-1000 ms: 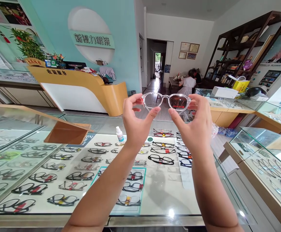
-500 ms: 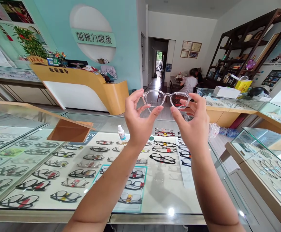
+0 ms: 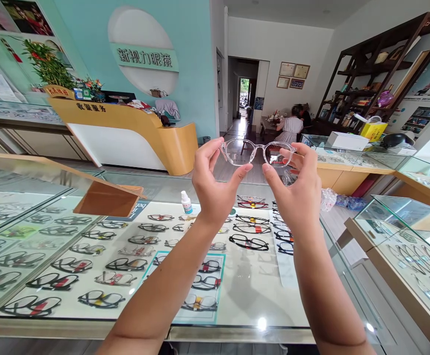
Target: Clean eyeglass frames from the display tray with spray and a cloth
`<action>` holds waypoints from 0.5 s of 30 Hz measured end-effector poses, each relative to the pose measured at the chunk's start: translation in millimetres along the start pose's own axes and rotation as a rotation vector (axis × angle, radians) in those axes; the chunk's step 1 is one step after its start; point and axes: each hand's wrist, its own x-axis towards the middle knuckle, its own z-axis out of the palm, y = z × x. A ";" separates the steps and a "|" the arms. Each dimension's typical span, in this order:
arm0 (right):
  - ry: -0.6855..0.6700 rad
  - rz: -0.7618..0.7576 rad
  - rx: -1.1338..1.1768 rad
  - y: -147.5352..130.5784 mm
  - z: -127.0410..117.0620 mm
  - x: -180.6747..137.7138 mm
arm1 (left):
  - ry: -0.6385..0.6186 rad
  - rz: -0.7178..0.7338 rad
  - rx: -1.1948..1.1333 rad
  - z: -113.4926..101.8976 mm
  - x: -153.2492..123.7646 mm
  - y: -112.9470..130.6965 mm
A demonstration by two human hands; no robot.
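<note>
Clear-framed eyeglasses [image 3: 259,147] are held up in front of me, above the glass display case [image 3: 251,301]. My left hand [image 3: 215,180] is closed on their left end, fingers at the hinge and thumb below the lens. At the right end, my right hand [image 3: 298,182] grips the frame in the same way, its thumb beneath the right lens. Red marking shows low in the right lens. Under the glass top lie rows of eyeglasses, among them a black pair [image 3: 248,242] below my hands. A small white bottle [image 3: 186,202] stands on the case, left of my left hand.
A brown-backed mirror or stand [image 3: 106,197] sits on the case at left. Another glass case [image 3: 410,246] is at right. Behind are a yellow-and-white counter [image 3: 126,133], a dark shelf [image 3: 377,74] and a seated person [image 3: 290,128] at a table.
The eyeglasses have shifted slightly to the right and tilted a little. The fingers of my left hand have drawn closer together at the hinge. Both hands keep their hold.
</note>
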 end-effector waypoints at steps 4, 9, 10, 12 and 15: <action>0.006 -0.004 -0.003 -1.8 -1.5 0.3 | 0.000 -0.017 0.010 -0.4 -0.4 -1.6; 0.018 0.005 -0.014 -1.9 -1.9 0.6 | -0.001 -0.024 0.042 -0.8 -1.2 -3.4; 0.022 -0.001 -0.019 -1.9 -2.1 0.6 | -0.011 -0.031 0.038 -0.7 -1.5 -4.0; 0.025 -0.019 -0.036 -1.9 -2.3 0.7 | -0.029 -0.042 0.024 -0.3 -1.9 -5.4; 0.028 -0.030 -0.055 -2.2 -2.6 0.7 | -0.045 -0.056 0.013 0.4 -2.4 -6.7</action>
